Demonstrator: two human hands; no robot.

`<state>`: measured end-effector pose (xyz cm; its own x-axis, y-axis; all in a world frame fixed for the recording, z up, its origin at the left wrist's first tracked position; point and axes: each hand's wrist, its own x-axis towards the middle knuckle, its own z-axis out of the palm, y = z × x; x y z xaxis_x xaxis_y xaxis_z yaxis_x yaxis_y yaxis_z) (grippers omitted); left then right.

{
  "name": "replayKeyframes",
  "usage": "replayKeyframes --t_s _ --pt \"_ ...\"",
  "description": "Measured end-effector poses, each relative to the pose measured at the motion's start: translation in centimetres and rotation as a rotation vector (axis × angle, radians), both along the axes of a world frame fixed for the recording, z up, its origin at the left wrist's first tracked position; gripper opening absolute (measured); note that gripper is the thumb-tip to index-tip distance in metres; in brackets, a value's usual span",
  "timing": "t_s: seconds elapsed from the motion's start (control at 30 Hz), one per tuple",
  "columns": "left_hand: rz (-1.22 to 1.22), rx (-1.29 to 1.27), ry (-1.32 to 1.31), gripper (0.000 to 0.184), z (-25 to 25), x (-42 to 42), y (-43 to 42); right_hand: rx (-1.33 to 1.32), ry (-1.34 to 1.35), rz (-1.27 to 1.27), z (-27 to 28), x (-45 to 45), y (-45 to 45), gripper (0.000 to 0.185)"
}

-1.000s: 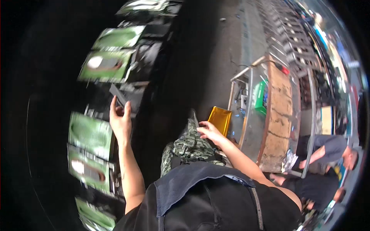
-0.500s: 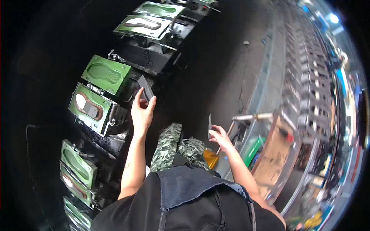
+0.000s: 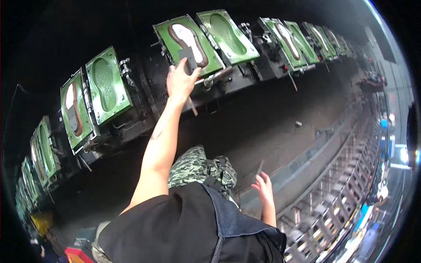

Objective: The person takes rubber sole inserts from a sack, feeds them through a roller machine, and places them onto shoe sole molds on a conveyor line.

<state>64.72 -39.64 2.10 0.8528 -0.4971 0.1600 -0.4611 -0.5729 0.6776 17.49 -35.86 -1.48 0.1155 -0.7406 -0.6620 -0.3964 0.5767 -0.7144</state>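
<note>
My left hand [image 3: 180, 83] is closed on a dark grey flat piece [image 3: 187, 57]. That piece lies over the lower part of a white and brown sole shape [image 3: 186, 37] in an open green mould [image 3: 169, 30]. The mould's other half [image 3: 226, 35], with a textured sole hollow, stands beside it to the right. My right hand [image 3: 264, 188] is lower right, away from the moulds, with a thin dark piece [image 3: 260, 167] between its fingers.
More open green moulds [image 3: 104, 85] line the dark machine on both sides, one with a grey piece [image 3: 73, 119] on its sole shape. A long metal rack [image 3: 324, 210] curves along the right. A red object [image 3: 78, 255] is at the bottom left.
The view has swung round, so the mould row now runs across the top. My left hand has reached out with its grey piece to a mould; my right hand still holds a piece low at the right.
</note>
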Motion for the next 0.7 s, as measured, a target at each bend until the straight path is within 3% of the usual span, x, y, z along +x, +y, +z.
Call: replayKeyframes --t_s 0.13,0.2,0.27,0.33,0.53,0.63,0.7 --pt "0.133 0.198 -0.116 0.064 -1.5 1.2 -7.0 0.146 -0.023 -0.152 -0.5 -5.7 -8.0 0.058" --pt "0.167 0.295 -0.084 0.063 -2.3 1.2 -8.8 0.229 -0.016 -0.090 -1.9 -7.1 -12.6 0.057" --pt "0.281 0.310 -0.391 0.058 -5.0 1.0 -9.7 0.266 -0.011 0.017 -2.1 -6.5 -18.4 0.057" --pt "0.320 0.319 -0.421 0.057 -4.9 1.5 -10.6 0.197 0.083 0.287 -2.5 -5.7 -22.6 0.056" --pt "0.357 0.330 -0.435 0.056 -5.9 1.2 -11.1 0.147 0.100 0.513 -1.4 -1.8 -35.0 0.050" --pt "0.350 0.439 -0.201 0.061 -4.6 1.0 -11.7 0.199 0.049 0.577 0.3 0.6 -37.0 0.049" --pt "0.350 0.481 -0.213 0.062 -4.4 1.2 -11.5 0.235 -0.016 0.627 0.0 2.1 -38.0 0.051"
